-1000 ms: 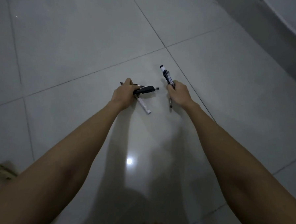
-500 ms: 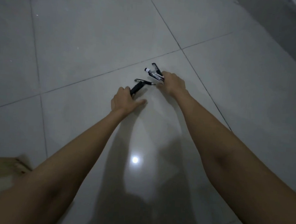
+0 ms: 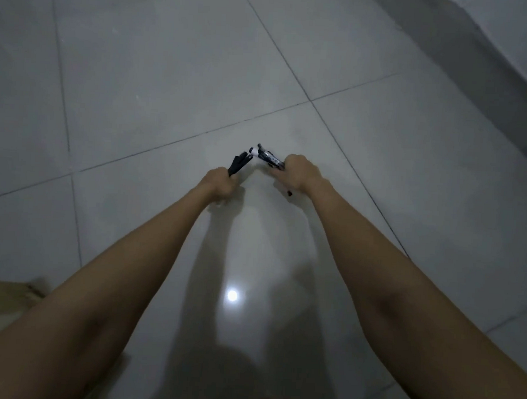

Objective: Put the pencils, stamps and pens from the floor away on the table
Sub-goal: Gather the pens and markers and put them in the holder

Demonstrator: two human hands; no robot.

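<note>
Though blurred, both fists (image 3: 218,184) (image 3: 300,173) apparently tight around pens (image 3: 239,164) (image 3: 267,157).

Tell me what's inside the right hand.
The right hand grips a bundle of pens, white cap sticking out front, a dark tip behind. The fingers cover their middles, so no count.

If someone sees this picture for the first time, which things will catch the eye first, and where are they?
First come the two bare arms reaching to the middle of the picture, where the left hand grips a bunch of dark pens and the right hand grips a black-and-white marker bundle, the tips nearly meeting. Next is the bright light spot mirrored on the glossy grey tiled floor, low between the arms.
</note>
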